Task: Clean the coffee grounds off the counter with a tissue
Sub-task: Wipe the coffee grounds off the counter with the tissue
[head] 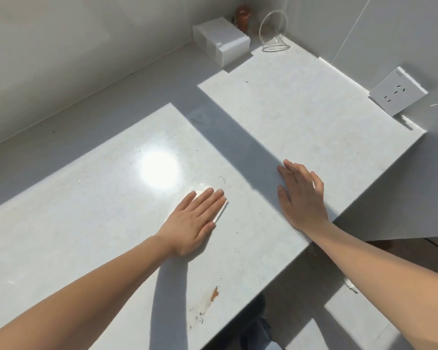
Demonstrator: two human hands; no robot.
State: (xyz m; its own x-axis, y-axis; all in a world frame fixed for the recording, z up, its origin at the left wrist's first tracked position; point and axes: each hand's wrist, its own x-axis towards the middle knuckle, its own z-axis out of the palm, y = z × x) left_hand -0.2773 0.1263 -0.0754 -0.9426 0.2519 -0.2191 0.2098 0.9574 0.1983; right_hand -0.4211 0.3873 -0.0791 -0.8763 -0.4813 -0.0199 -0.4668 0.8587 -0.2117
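Observation:
My left hand (195, 221) lies flat, fingers straight, on a folded white tissue (222, 210) on the pale stone counter (91, 218); only the tissue's edges show past my fingertips. My right hand (301, 195) rests on the counter near its front edge, fingers spread and relaxed, holding nothing. A brown smear with dark specks of coffee grounds (208, 303) sits near the front edge, below my left forearm. A few faint specks are scattered across the counter around the tissue.
A white box (221, 40) stands at the back corner with a brown jar (242, 17) behind it and a clear glass piece (273, 31) beside it. A white wall socket (397, 93) is on the right wall. The counter's front edge runs diagonally at lower right.

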